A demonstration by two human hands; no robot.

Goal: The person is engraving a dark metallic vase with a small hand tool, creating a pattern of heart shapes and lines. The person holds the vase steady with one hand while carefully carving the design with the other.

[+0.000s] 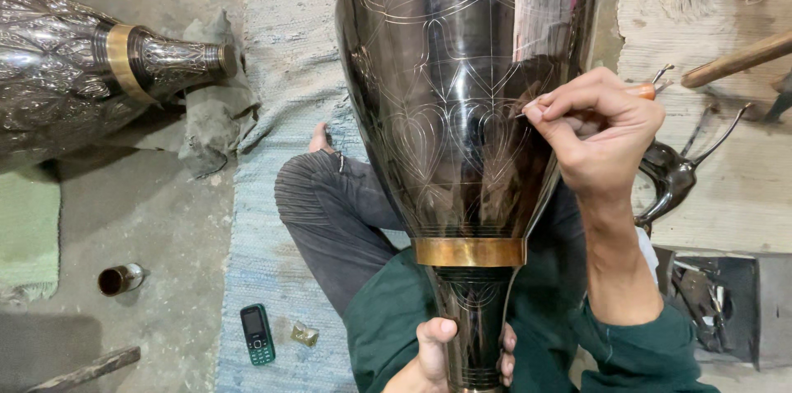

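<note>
A large dark polished metal vase (462, 71) with fine engraved leaf lines and a brass band (469, 251) lies across my lap, neck toward me. My left hand (441, 356) grips the narrow neck below the band. My right hand (598, 133) pinches a thin engraving tool with an orange handle (645, 90); its tip touches the vase's right side, beside a heart-shaped pattern.
A second engraved vase (74, 71) lies on the floor at the left on a grey cloth. A small metal cup (120, 279), a mobile phone (257, 334) and a small brass piece (304, 334) lie near my knee. Metal handle parts (676, 170) and tools rest on a mat at right.
</note>
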